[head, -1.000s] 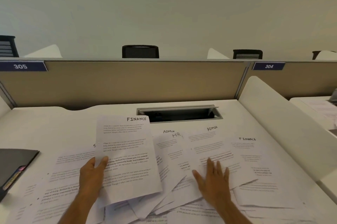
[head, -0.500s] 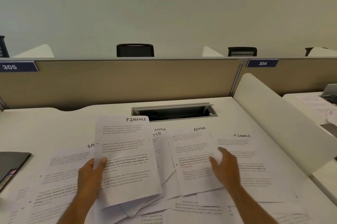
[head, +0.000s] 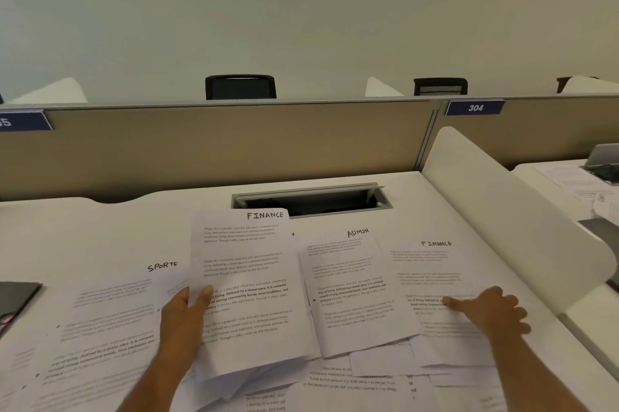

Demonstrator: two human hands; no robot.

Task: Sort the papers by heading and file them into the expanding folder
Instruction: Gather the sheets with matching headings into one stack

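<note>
Gripping a FINANCE sheet (head: 248,281) at centre frame with left hand (head: 182,318), thumb curled over its left edge, while right hand (head: 492,309) presses spread fingers on another FINANCE page (head: 435,281) at lower right, expanding folder (head: 16,299) at left edge.

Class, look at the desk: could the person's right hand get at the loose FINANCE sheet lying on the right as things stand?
Probably yes. The right hand already rests on the right FINANCE sheet, which lies on top with nothing covering it. The left hand is busy holding the other FINANCE sheet.
</note>
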